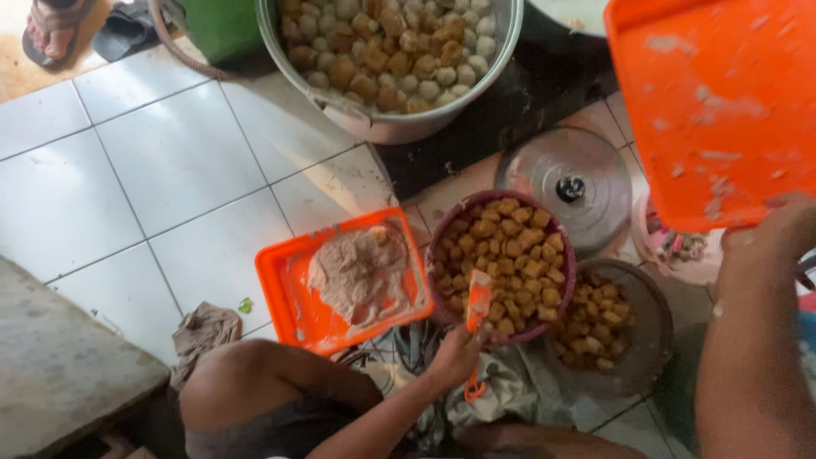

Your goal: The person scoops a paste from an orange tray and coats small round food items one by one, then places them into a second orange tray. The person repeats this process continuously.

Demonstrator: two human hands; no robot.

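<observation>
My right hand (778, 234) grips the lower edge of an empty orange tray (714, 102) smeared with pale paste, held up at the top right. My left hand is out of view. Below, a seated co-worker's hand (455, 353) holds an orange spatula (478, 302) over a purple basin (442, 229) full of fried tofu pieces. Left of the basin, a second orange tray (289, 293) on the floor carries a mound of greyish paste (361, 272).
A large metal pot (374, 127) of meatballs and stuffed tofu stands at the top centre. A metal lid (544, 174), a dark bowl (654, 340) of tofu and a pink container (671, 251) lie to the right. A cloth (204, 327) lies on white tiles, a grey slab (59, 365) bottom left.
</observation>
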